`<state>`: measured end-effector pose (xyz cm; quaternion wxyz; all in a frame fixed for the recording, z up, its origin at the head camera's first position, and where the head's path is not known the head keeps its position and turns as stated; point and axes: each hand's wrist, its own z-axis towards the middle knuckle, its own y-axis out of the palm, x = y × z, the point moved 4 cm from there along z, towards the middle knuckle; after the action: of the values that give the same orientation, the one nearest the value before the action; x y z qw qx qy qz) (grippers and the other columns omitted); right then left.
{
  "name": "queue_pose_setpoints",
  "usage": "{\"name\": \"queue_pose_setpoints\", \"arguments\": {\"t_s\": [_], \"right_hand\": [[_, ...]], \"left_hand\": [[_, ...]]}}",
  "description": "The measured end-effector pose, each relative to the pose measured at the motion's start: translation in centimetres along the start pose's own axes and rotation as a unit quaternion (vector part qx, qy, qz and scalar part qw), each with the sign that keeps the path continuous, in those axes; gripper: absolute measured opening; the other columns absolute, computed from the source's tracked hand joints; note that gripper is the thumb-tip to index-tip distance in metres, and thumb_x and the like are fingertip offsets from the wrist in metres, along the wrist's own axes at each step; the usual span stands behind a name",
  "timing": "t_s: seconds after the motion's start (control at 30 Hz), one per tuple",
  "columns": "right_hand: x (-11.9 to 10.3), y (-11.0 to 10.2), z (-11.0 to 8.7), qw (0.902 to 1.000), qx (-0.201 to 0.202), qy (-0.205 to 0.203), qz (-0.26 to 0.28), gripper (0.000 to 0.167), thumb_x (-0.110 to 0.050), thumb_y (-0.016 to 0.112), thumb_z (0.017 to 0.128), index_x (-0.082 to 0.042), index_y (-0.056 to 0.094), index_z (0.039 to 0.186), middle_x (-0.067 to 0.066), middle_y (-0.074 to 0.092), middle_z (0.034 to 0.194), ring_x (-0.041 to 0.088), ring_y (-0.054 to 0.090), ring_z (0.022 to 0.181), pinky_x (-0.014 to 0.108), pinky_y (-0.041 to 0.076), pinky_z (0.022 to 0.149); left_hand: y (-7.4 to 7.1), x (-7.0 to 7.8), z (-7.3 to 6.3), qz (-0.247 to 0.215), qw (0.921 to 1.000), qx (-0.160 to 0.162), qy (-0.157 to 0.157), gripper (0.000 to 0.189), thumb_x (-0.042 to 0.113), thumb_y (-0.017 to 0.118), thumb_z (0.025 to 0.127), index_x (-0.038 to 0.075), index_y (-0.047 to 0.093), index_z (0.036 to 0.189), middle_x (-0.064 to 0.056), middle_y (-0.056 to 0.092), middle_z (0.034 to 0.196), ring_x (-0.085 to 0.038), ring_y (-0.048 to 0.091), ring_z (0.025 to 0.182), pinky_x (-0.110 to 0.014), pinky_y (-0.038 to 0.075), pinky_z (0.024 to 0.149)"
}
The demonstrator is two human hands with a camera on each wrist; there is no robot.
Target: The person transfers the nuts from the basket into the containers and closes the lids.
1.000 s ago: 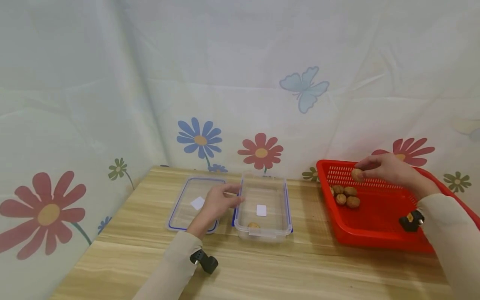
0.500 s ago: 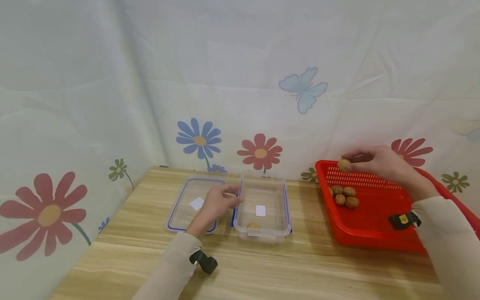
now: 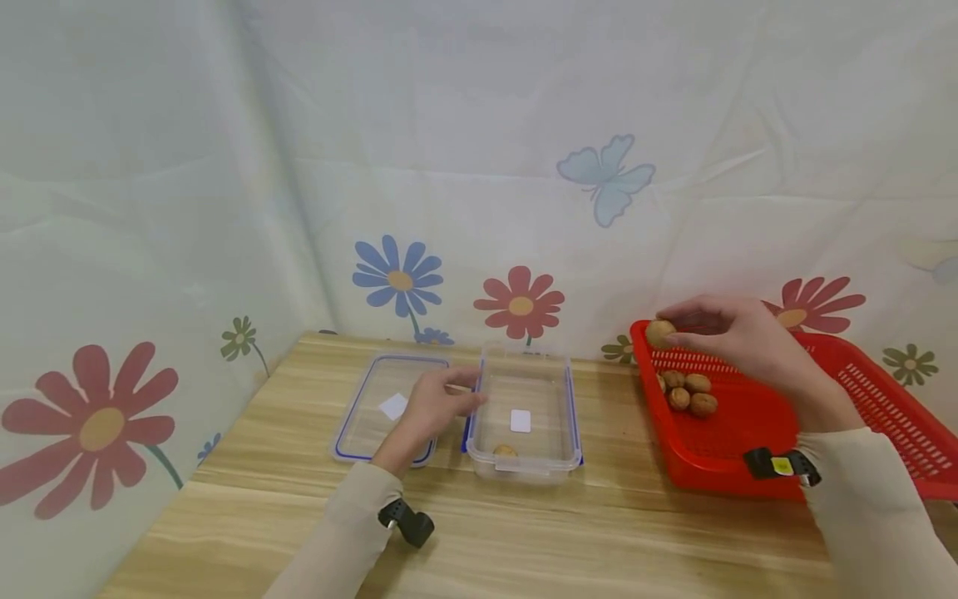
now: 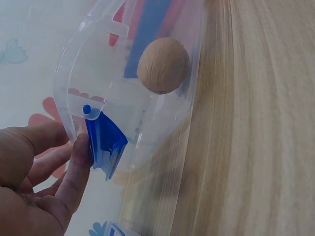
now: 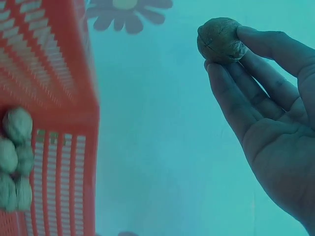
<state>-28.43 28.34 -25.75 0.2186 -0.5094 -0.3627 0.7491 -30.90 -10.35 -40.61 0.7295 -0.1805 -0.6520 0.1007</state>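
My right hand (image 3: 737, 337) pinches a walnut (image 3: 660, 334) between thumb and fingertips, above the far left corner of the red plastic basket (image 3: 674, 462). The right wrist view shows this walnut (image 5: 222, 40) held outside the basket's wall. Several other walnuts (image 3: 690, 391) lie at the basket's left end. With its fingers at the left rim, my left hand (image 3: 434, 403) holds the clear food container (image 3: 527, 466). Beside those fingers, a blue latch (image 4: 104, 142) hangs in the left wrist view. One walnut (image 4: 163, 66) sits inside the container, near its front end.
A clear lid (image 3: 367, 428) with a blue seal lies left of the container, partly behind the left hand. The wooden table (image 3: 479, 532) extends toward the front. A flower-print curtain (image 3: 464, 166) stands close behind everything.
My right hand has moved left with its walnut, from over the basket's inside to its far left corner. My left hand and the container have stayed put.
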Motion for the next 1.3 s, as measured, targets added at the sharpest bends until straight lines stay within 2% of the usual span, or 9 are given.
{"name": "queue_pose_setpoints", "arguments": {"t_s": [0.23,0.47,0.63,0.87,1.13,1.3], "right_hand": [[-1.8,2.3,-0.5,0.9983,0.009,-0.028,0.051,0.039,-0.027,0.078,0.100,-0.012,0.071,0.136,0.007,0.074,0.128,0.018,0.071,0.110,0.017,0.054,0.089],[-3.1,4.4,-0.3,0.9950,0.016,-0.025,0.095,0.038,-0.026,0.081,0.098,-0.013,0.074,0.133,0.004,0.075,0.124,0.019,0.072,0.108,0.019,0.055,0.091],[-3.8,5.9,-0.1,0.9895,0.011,-0.048,0.136,0.036,-0.019,0.082,0.096,-0.011,0.075,0.130,0.005,0.076,0.122,0.020,0.072,0.110,0.021,0.056,0.093],[-4.1,7.4,0.1,0.9846,-0.009,-0.062,0.163,0.035,-0.018,0.082,0.096,-0.010,0.075,0.130,0.005,0.075,0.122,0.020,0.072,0.111,0.025,0.057,0.093],[-4.1,9.5,0.6,0.9769,-0.047,-0.083,0.191,0.034,-0.008,0.080,0.096,-0.003,0.073,0.129,0.012,0.073,0.120,0.032,0.074,0.108,0.031,0.061,0.089],[-4.1,10.8,0.9,0.9766,-0.072,-0.083,0.185,0.033,-0.009,0.080,0.096,-0.004,0.074,0.129,0.010,0.074,0.121,0.030,0.073,0.110,0.031,0.060,0.090]], "left_hand": [[0.0,-0.1,0.0,-0.004,1.0000,0.000,0.000,0.043,0.011,0.079,0.098,0.002,0.069,0.139,-0.015,0.071,0.130,-0.026,0.077,0.096,-0.044,0.061,0.088],[0.0,-0.1,0.0,-0.004,1.0000,-0.001,-0.005,0.043,0.013,0.079,0.098,0.003,0.069,0.139,-0.014,0.071,0.130,-0.025,0.077,0.096,-0.044,0.061,0.088],[-0.1,-0.1,0.1,-0.004,1.0000,-0.001,-0.003,0.043,0.012,0.079,0.098,0.003,0.069,0.139,-0.014,0.072,0.129,-0.025,0.077,0.096,-0.044,0.061,0.087],[0.0,0.0,0.2,-0.003,1.0000,-0.002,0.000,0.043,0.012,0.079,0.097,0.003,0.069,0.139,-0.014,0.072,0.129,-0.026,0.077,0.096,-0.044,0.061,0.087],[0.0,0.0,0.2,-0.001,1.0000,0.000,0.003,0.042,0.010,0.079,0.097,0.001,0.069,0.138,-0.015,0.072,0.128,-0.026,0.077,0.094,-0.044,0.062,0.084],[0.1,-0.2,0.4,0.000,1.0000,0.001,0.006,0.043,0.010,0.080,0.097,0.000,0.069,0.137,-0.016,0.073,0.127,-0.027,0.077,0.094,-0.044,0.062,0.083]]}}
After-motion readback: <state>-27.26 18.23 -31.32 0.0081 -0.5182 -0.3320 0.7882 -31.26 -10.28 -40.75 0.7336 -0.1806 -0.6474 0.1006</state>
